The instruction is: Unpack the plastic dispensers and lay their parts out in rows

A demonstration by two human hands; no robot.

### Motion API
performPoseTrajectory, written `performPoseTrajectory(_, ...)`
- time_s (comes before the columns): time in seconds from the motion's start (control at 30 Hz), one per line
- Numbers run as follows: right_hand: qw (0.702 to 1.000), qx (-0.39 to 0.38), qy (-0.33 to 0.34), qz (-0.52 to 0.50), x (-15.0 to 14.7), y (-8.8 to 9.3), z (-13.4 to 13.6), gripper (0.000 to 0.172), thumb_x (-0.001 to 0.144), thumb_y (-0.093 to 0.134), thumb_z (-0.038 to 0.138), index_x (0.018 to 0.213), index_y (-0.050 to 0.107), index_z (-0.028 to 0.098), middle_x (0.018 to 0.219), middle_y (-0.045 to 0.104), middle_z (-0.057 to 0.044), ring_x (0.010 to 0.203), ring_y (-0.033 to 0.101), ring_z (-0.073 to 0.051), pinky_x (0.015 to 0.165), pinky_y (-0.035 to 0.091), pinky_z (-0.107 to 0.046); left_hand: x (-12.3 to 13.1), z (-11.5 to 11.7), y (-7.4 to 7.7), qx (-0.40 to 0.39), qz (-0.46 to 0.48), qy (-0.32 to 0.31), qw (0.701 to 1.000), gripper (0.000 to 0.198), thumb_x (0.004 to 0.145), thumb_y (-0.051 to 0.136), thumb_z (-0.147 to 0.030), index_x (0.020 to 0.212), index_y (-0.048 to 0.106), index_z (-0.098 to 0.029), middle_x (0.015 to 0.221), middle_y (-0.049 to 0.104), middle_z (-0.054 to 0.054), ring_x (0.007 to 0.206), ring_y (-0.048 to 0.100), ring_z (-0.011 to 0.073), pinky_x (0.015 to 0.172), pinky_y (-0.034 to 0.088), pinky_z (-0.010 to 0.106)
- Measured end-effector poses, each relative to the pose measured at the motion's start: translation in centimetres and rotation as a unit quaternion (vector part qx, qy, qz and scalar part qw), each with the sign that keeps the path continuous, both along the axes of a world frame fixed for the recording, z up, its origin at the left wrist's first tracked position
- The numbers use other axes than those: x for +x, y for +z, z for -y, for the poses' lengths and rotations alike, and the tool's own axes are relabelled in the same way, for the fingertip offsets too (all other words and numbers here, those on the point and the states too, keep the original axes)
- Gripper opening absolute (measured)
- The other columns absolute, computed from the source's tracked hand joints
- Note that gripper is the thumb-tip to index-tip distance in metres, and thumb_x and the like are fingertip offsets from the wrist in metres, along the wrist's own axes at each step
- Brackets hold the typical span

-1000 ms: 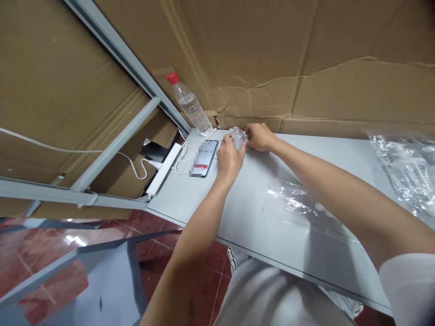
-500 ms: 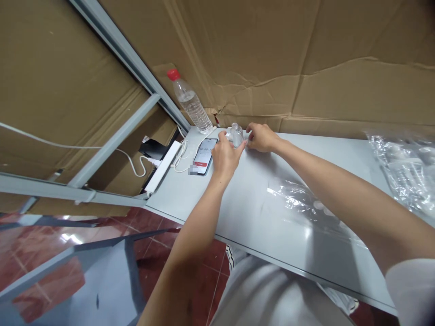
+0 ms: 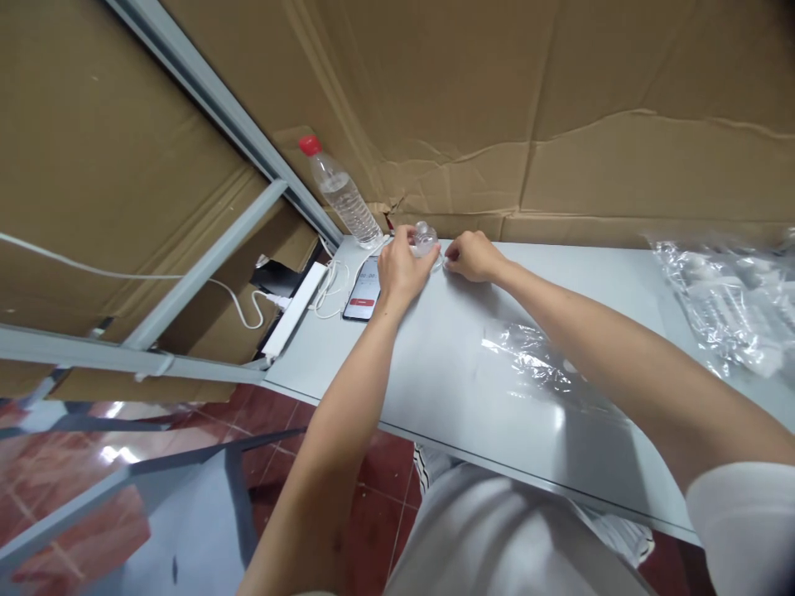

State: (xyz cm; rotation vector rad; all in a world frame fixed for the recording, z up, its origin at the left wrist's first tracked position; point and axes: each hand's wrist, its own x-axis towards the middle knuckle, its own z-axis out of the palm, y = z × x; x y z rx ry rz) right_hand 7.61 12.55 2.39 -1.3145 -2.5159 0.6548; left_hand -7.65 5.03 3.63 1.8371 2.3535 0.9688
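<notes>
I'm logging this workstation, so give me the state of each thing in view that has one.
Left hand: closed on the small clear bottle
Small clear bottle: held, neck upward
Right hand: fingers bent; grip unclear
Tall bottle: standing, partly filled, red cap on
Phone: lying flat, screen lit
Middle plastic bag: lying crumpled
Right-side plastic bag: filled with pale items

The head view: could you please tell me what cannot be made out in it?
All in the head view:
Small clear container: its lower part, covered by the left hand.
Anything pinched by the right hand: too small to tell.
Phone: its right edge, behind the left hand.
Plastic bag at far right: cut off by the picture's edge; its contents are blurred by shine.
</notes>
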Motion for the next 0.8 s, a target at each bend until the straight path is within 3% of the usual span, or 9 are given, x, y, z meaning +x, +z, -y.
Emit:
performPoseTrajectory(0.17, 1.0, -0.002, -0.008, -0.003, 0.5, 0.0, -0.4, 0.028, 0.089, 0.069, 0.022, 0.112, 0.083, 0.017, 0.114, 0.081, -0.011, 0.111, 0.073, -0.025, 0.099, 0.053, -0.032, 0.4, -0.1, 1.5, -0.056, -0.074, -0.024, 0.995, 0.042, 0.096, 0.069, -0.046, 0.129, 0.071, -0.02, 0.116, 0.08, 0.012, 0.114, 0.073, 0.0332, 0.101, 0.051, 0.041)
performPoseTrajectory(0.37, 1.0, -0.005, -0.01, -0.003, 0.2, -0.2, -0.7, 0.026, 0.087, 0.07, 0.021, 0.109, 0.083, 0.016, 0.109, 0.081, -0.012, 0.104, 0.074, -0.026, 0.095, 0.054, -0.033, 1.5, -1.2, -0.3, -0.104, -0.152, 0.016, 0.983, 0.045, 0.095, 0.068, -0.05, 0.121, 0.072, -0.013, 0.125, 0.073, 0.024, 0.124, 0.065, 0.0422, 0.105, 0.05, 0.049)
performPoseTrajectory(0.53, 1.0, -0.007, -0.003, -0.005, -0.1, -0.3, -1.1, 0.025, 0.087, 0.072, 0.021, 0.107, 0.083, 0.016, 0.107, 0.081, -0.012, 0.104, 0.073, -0.026, 0.095, 0.053, -0.033, 1.3, -1.4, -1.1, -0.096, -0.149, 0.031, 0.984, 0.045, 0.097, 0.065, -0.051, 0.12, 0.074, -0.013, 0.127, 0.072, 0.023, 0.124, 0.065, 0.0403, 0.106, 0.049, 0.048)
performPoseTrajectory(0.8, 1.0, -0.005, 0.001, -0.013, -0.3, -0.3, -1.2, 0.032, 0.084, 0.07, 0.019, 0.113, 0.082, 0.016, 0.113, 0.081, -0.011, 0.11, 0.072, -0.027, 0.099, 0.055, -0.036, -1.0, 0.4, -0.4, -0.036, -0.094, 0.034, 0.994, 0.039, 0.1, 0.06, -0.05, 0.119, 0.076, -0.02, 0.117, 0.076, 0.015, 0.114, 0.07, 0.0333, 0.105, 0.05, 0.043)
